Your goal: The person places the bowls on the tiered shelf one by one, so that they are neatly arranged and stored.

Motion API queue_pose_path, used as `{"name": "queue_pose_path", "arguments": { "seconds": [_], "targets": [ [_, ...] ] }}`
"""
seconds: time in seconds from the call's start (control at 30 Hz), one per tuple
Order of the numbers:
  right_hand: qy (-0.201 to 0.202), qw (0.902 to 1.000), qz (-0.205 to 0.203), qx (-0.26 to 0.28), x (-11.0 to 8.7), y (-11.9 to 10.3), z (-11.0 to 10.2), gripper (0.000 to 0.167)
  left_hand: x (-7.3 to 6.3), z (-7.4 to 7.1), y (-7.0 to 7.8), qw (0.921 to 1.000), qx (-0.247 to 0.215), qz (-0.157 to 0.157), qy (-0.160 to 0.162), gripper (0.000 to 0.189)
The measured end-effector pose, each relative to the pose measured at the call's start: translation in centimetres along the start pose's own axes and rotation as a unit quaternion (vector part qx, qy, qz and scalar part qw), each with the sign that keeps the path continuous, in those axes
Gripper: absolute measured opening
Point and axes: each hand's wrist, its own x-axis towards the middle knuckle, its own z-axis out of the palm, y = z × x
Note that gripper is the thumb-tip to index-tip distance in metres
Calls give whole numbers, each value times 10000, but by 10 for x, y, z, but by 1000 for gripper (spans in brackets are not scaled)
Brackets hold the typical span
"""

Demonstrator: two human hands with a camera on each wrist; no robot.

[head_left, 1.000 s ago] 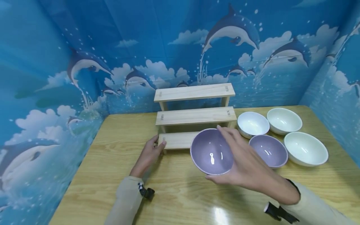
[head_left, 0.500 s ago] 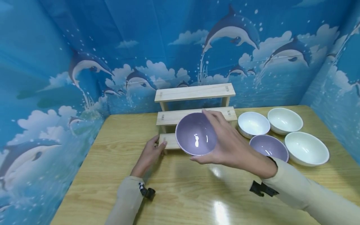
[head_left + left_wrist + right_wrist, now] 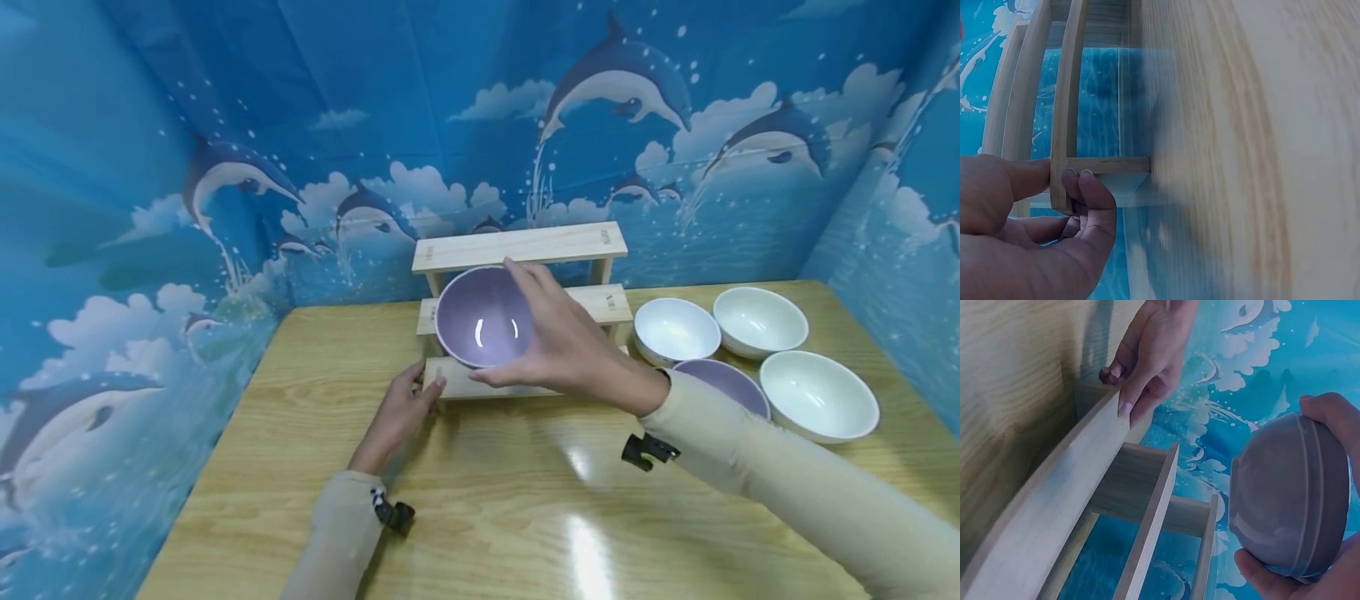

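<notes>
My right hand (image 3: 558,337) grips a purple bowl (image 3: 480,321) by its side, thumb and fingers spread across it. In the head view the bowl overlaps the lower and middle steps of a three-step wooden rack (image 3: 517,246). The right wrist view shows the bowl's outside (image 3: 1285,494) and foot, apart from the rack's boards. At the rack's lowest step, my left hand (image 3: 401,412) pinches the left end of the board (image 3: 1060,125), with the thumb on top and fingers curled beneath.
Right of the rack stand a white bowl (image 3: 675,329), two pale bowls (image 3: 759,321) (image 3: 817,396) and another purple bowl (image 3: 731,383), partly hidden by the right sleeve. A blue dolphin-print backdrop (image 3: 450,125) rises behind the wooden table (image 3: 300,467).
My right hand has carried the purple bowl leftward and farther back, from in front of the lowest step to over the rack. The left hand stays at the board's end.
</notes>
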Motion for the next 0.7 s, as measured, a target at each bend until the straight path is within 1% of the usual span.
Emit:
{"name": "queue_pose_path", "arguments": {
  "seconds": [0.17, 0.27, 0.43, 0.53, 0.7],
  "targets": [
    [41, 9999, -149, -22, 15, 2, 5, 129, 1, 0, -1, 9999, -29, 110, -47, 60],
    [86, 9999, -128, -50, 25, 4, 7, 129, 1, -1, -2, 9998, -31, 192, -67, 58],
    [133, 9996, 235, -6, 43, 6, 11, 131, 0, -1, -3, 9996, -45, 285, -79, 56],
    [187, 9990, 412, -1, 54, 9, 14, 130, -1, 0, -2, 9997, 3, 231, -64, 54],
    [354, 9979, 539, -47, 70, 14, 19, 130, -1, -1, 0, 9998, 111, 126, -109, 60]
  ]
}}
